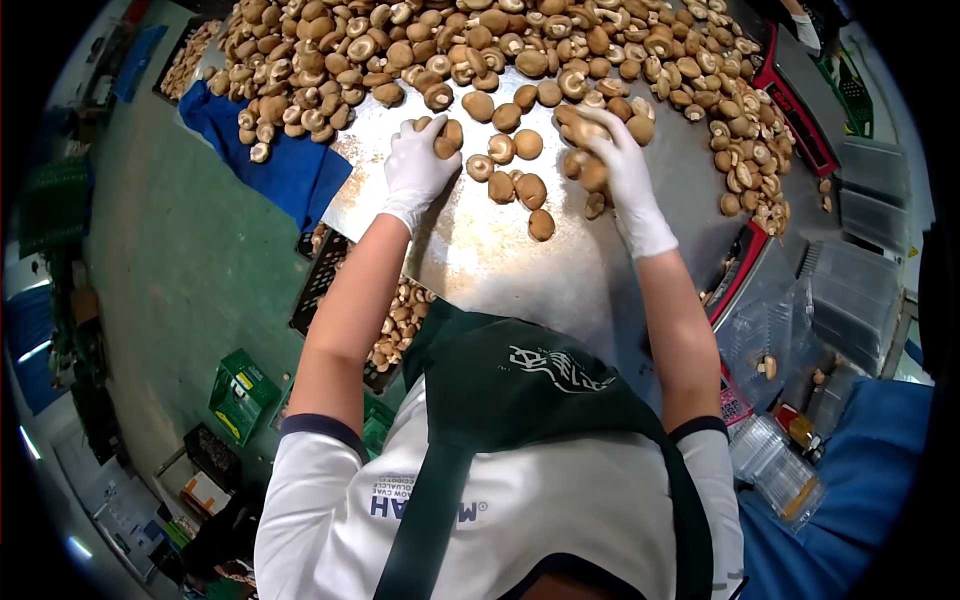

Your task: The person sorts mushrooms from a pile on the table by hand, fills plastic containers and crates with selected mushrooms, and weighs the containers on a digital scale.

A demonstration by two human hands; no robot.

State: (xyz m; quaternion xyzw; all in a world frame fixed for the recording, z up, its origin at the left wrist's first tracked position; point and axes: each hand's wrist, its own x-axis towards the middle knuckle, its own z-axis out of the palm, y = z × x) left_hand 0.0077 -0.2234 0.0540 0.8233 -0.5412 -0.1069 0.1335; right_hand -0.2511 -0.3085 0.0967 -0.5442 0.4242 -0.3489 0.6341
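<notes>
1. the left hand, in a white glove, has its fingers curled round brown mushrooms low over the table.
2. the right hand, gloved too, has its fingers closed on more mushrooms; whether those under the palm are also gripped or only lie there, i cannot tell.
3. loose mushrooms lie scattered on the shiny metal between the 2 hands, some cap up, some stem up.
4. a big pile of mushrooms spreads over the far side of the table, beyond both hands, and runs down its right side.
5. a blue cloth hangs over the left edge, with mushrooms resting against its far part.
6. below that edge, a black crate stands beside smaller mushrooms.
7. to the right are a red-edged device and clear plastic boxes.
8. a dark green apron covers the person's front.
</notes>
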